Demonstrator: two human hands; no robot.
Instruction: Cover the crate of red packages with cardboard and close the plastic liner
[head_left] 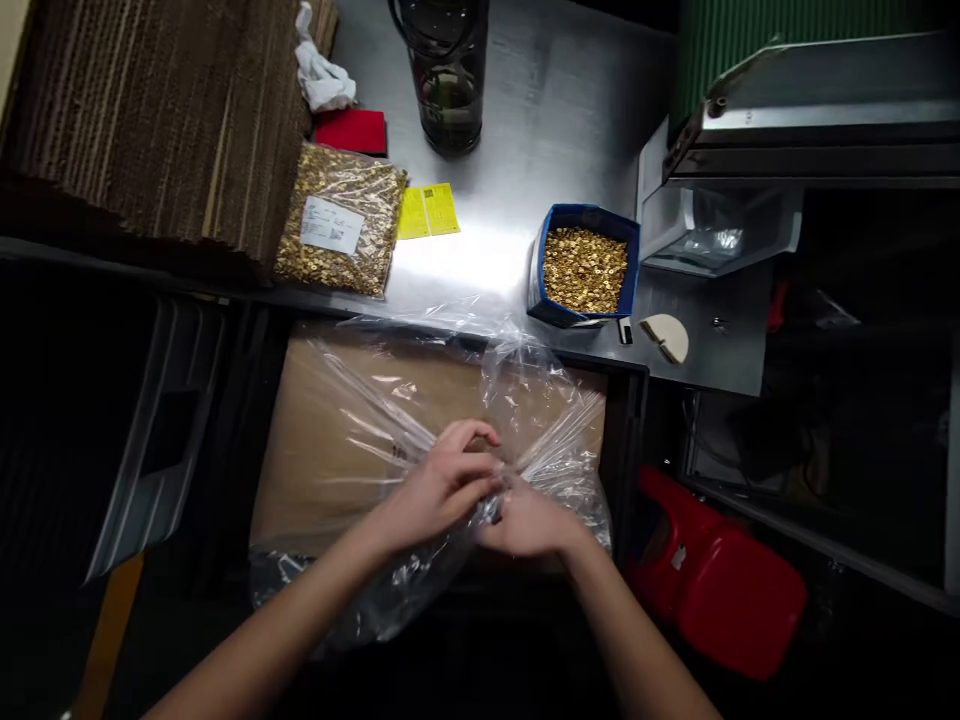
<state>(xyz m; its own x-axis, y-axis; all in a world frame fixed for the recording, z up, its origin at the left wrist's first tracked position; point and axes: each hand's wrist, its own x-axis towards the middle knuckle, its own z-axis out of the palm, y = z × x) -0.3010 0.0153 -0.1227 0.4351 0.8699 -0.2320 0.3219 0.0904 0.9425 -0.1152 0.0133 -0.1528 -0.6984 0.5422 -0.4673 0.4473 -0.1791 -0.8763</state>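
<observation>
Your left hand and right hand pinch the clear plastic bag shut over the cardboard box, hiding its contents; nearby labels blur

A steel table is carrying a blue box of gold pieces. Left of the box are lying yellow labels and a sealed bag of gold pieces; behind it a dark bottle is standing.

the bottle at twelve o'clock loses its top to the upper edge. the cardboard stack at ten o'clock runs off the frame. print on the bag label is too small to read. the left hand hides the right hand's fingertips among the plastic.
</observation>
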